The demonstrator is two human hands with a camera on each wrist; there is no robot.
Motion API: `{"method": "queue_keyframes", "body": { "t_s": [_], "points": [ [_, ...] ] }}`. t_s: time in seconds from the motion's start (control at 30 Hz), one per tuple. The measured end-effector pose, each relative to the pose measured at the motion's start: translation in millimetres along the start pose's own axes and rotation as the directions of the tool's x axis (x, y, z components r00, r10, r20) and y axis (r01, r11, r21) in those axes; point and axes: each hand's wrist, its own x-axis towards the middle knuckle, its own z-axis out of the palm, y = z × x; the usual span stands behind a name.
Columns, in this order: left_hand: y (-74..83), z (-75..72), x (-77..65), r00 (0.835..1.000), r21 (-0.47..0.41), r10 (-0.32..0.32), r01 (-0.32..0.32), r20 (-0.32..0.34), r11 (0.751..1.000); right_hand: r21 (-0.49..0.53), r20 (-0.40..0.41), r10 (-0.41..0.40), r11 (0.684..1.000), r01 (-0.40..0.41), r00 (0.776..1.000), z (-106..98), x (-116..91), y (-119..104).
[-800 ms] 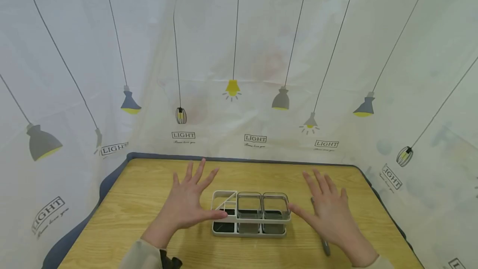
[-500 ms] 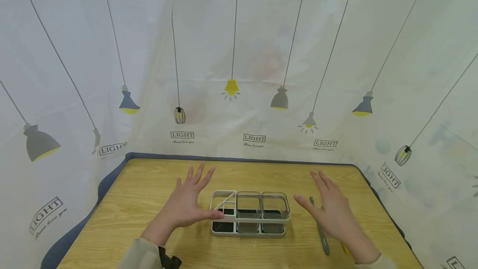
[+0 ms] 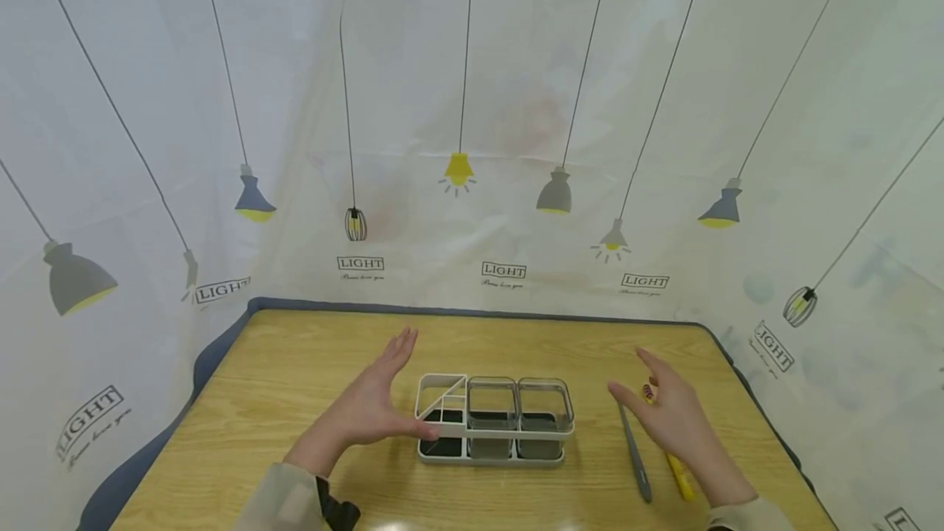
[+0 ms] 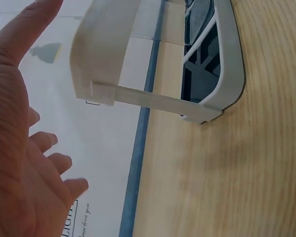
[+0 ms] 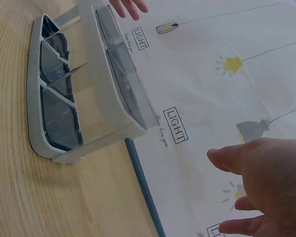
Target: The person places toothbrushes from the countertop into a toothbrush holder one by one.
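A white two-tier rack point(image 3: 509, 435) with compartments stands on the table. Two clear cups point(image 3: 492, 423) sit in its middle and right slots; thin dividers cross the left one. My left hand point(image 3: 372, 404) is held at the rack's left side, empty, its thumb stretched out and overlapping the rack's corner in the head view. In the left wrist view that hand point(image 4: 15, 123) shows apart from the rack. To the right, my right hand point(image 3: 671, 416) is raised with fingers loosely extended, holding nothing. Beneath and beside it lie a slim grey toothbrush-shaped stick point(image 3: 636, 457) and a yellow one point(image 3: 678, 478).
The wood-grain table point(image 3: 295, 367) has a dark blue edge point(image 3: 472, 315) along its back. A pale curtain point(image 3: 428, 105) printed with hanging lamps encloses the back and sides.
My right hand has turned and moved right, uncovering the grey stick and then the yellow one. The left hand's spread fingers have come together. The rack has stayed put.
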Motion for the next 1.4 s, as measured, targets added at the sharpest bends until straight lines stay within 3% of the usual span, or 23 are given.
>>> {"method": "queue_keyframes", "body": {
  "t_s": [0.23, 0.6, 0.8, 1.07, 1.4],
  "points": [
    [-12.1, 6.7, 2.9, 0.999, -0.162, 0.012, -0.006, 0.035, 0.987, 0.003, 0.052, 0.102, 0.995, -0.102, 0.993, 6.8, 4.8, 16.7],
    [-24.1, 16.4, 5.8, 0.996, -0.289, 0.066, -0.048, 0.054, 0.956, 0.029, 0.092, 0.144, 0.989, -0.147, 0.985, 19.8, 7.5, 40.7],
    [-28.3, 20.2, 6.5, 0.991, -0.344, 0.118, -0.091, 0.057, 0.935, 0.008, 0.109, 0.115, 0.993, -0.117, 0.987, 33.4, 9.7, 53.8],
    [-28.5, 23.1, 8.7, 0.991, -0.37, 0.127, -0.101, 0.045, 0.923, -0.043, 0.119, 0.146, 0.989, -0.142, 0.982, 37.7, 16.5, 57.4],
    [-25.7, 24.6, 8.9, 0.995, -0.404, 0.075, -0.041, 0.07, 0.914, -0.089, 0.119, 0.183, 0.981, -0.173, 0.976, 41.8, 20.2, 61.4]
  ]
}}
